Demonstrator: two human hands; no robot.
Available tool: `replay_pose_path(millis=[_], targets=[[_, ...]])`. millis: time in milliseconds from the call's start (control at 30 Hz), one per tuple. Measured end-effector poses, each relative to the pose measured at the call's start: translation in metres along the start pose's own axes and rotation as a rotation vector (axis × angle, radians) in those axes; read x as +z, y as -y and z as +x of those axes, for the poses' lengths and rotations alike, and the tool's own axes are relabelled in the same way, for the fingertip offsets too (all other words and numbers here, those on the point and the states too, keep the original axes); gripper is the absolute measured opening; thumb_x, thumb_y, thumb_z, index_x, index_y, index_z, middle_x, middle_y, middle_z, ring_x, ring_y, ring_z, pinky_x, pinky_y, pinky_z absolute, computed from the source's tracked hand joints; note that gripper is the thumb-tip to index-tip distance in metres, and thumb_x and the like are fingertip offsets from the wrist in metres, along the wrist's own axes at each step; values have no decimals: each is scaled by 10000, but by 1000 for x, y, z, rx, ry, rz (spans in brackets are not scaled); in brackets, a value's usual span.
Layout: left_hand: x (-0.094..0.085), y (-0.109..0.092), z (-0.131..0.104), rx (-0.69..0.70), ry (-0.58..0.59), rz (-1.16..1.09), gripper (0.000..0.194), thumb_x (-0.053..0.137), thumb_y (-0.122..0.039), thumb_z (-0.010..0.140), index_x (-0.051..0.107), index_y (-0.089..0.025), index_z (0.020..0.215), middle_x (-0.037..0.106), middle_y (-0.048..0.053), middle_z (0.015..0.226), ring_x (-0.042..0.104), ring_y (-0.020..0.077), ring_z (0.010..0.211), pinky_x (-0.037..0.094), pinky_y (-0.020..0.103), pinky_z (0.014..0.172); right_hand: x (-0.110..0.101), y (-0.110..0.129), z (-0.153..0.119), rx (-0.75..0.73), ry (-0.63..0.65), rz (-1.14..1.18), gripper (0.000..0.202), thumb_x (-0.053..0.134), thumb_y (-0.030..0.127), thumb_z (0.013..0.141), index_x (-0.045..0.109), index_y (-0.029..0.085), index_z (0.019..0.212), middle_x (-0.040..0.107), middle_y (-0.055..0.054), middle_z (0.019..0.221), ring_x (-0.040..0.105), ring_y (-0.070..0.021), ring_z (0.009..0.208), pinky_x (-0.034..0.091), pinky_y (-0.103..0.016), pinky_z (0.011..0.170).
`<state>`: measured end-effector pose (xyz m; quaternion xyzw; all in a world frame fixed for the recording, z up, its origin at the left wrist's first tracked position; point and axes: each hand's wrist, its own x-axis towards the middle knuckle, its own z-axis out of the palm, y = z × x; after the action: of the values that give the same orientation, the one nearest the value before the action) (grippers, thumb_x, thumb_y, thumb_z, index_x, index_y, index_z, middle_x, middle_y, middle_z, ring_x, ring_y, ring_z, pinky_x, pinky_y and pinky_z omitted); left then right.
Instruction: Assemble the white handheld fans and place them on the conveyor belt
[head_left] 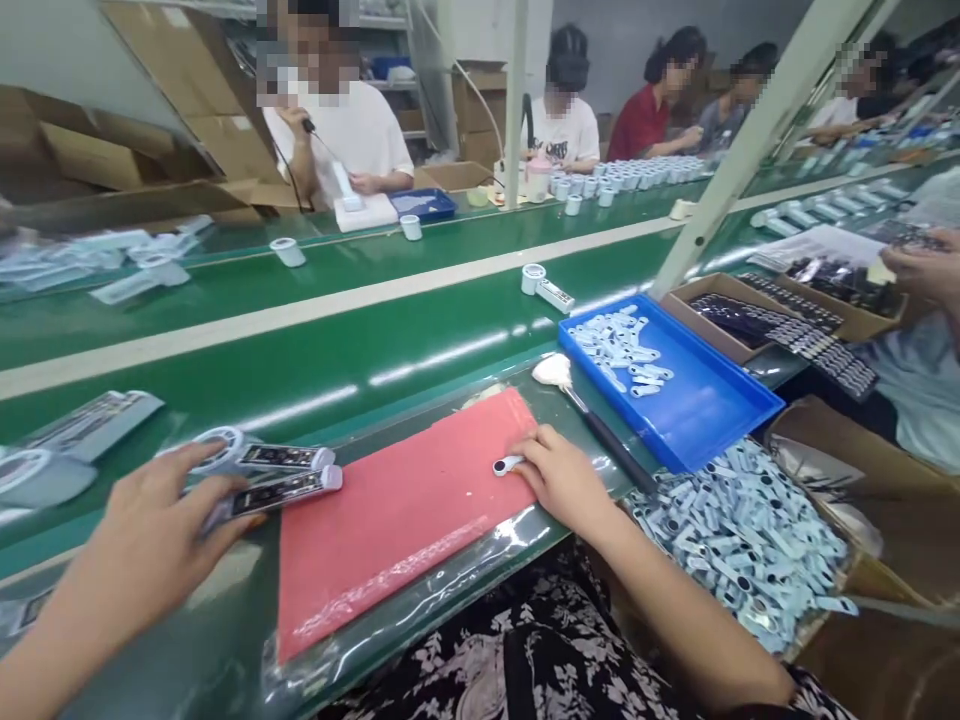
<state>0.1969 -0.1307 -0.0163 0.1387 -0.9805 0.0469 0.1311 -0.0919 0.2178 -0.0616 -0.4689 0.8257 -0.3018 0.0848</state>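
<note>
At the left end of the red mat (405, 510), my left hand (161, 530) is closed around a light-blue plastic housing (289, 492) with a circuit board inside. A second such housing (281, 457) lies against it behind; whether my fingers hold that one too I cannot tell. My right hand (564, 482) pinches a small light-blue plastic cover (507, 465) with a dark round spot, low over the mat's right part. More housings with round ends (97, 440) are left of my left hand, on the green surface.
Right of the mat lie a black-handled tool (607, 435) with a whitish head and a blue tray (712, 400) of small covers. Below is a box heaped with similar covers (742, 540). One housing (553, 293) lies on the green belt (420, 340). Co-workers sit opposite; another's hand (922, 265) is at right.
</note>
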Motion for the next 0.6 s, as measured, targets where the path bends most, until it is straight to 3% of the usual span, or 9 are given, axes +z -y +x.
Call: replay_pose_path(millis=[67, 167, 233, 333, 433, 600], targets=[[-9, -22, 11, 41, 24, -77, 357, 432, -520, 964, 579, -202, 1030, 506, 183, 1349, 533, 478, 1217, 458, 704, 975, 0, -2, 1, 9, 10, 15, 182, 596, 271, 985, 682, 249, 1143, 626, -61, 1116, 625, -213, 1034, 486, -348, 872], [-20, -72, 38, 121, 34, -163, 291, 491, -480, 992, 563, -247, 1151, 607, 100, 1228, 621, 326, 1087, 541, 526, 916, -4, -4, -1, 13, 14, 90, 115, 621, 257, 969, 685, 236, 1062, 631, -45, 1092, 629, -198, 983, 472, -330, 824], [-17, -106, 62, 201, 5, -193, 269, 512, -452, 998, 557, -227, 1139, 633, 92, 1140, 624, 287, 1020, 551, 458, 850, -10, -4, -4, 30, -24, 185, 91, 625, 247, 962, 681, 235, 1034, 637, -26, 1041, 631, -167, 891, 462, -308, 774], [2, -144, 97, 285, 22, -261, 213, 527, -389, 996, 556, -194, 1076, 636, 87, 1060, 598, 276, 954, 536, 443, 803, -25, -3, -11, 40, -171, 323, 118, 619, 242, 955, 677, 235, 1058, 632, -10, 967, 611, -128, 773, 455, -279, 712], [25, -165, 121, 306, 93, -336, 182, 561, -356, 978, 560, -180, 1026, 623, 90, 1035, 564, 285, 935, 515, 461, 796, -38, 3, -14, 10, -287, 353, 152, 607, 216, 942, 677, 223, 1078, 627, -17, 968, 602, -116, 763, 466, -265, 713], [38, -172, 128, 320, 160, -430, 182, 589, -343, 966, 555, -172, 1016, 607, 92, 1036, 528, 286, 953, 490, 477, 836, -32, 21, 5, 20, -211, 231, 167, 582, 232, 946, 664, 214, 1090, 626, -24, 1000, 602, -132, 786, 464, -284, 702]])
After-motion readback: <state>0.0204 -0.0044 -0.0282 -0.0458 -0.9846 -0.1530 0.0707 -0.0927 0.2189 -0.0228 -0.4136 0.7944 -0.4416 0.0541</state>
